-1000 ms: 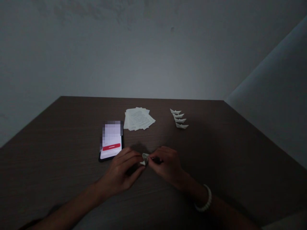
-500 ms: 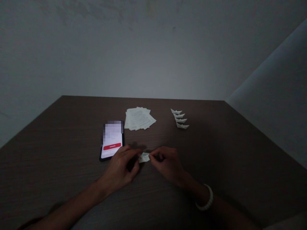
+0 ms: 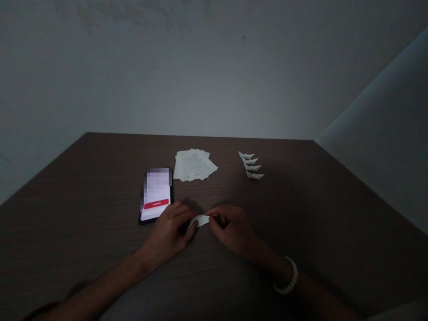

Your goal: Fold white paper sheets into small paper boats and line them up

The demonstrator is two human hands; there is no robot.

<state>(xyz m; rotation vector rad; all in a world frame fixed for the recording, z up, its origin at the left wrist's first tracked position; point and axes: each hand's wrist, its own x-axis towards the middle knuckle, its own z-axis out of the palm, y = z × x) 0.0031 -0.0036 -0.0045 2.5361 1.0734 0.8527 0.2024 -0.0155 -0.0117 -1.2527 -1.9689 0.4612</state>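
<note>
A small folded piece of white paper [image 3: 202, 220] with faint print is stretched between my two hands, low over the table. My left hand [image 3: 172, 229] pinches its left end between thumb and fingers, close to the phone's lower right corner. At the other end, the thumb and forefinger of my right hand [image 3: 232, 227] grip the paper. A pale beaded bracelet [image 3: 290, 276] circles my right wrist. The fingers cover both ends of the paper, so its full shape is hidden.
A lit phone [image 3: 156, 196] lies left of the hands. Behind it is a loose stack of printed paper sheets [image 3: 195, 165]. Several small folded paper boats [image 3: 254, 176] stand in a row at the right. The brown table [image 3: 110, 178] reaches a grey wall [image 3: 200, 80].
The paper, earlier bunched and peaked between my fingertips, now shows as a flatter, wider strip. My left fingers have shifted slightly left and regripped; the right hand has barely moved.
</note>
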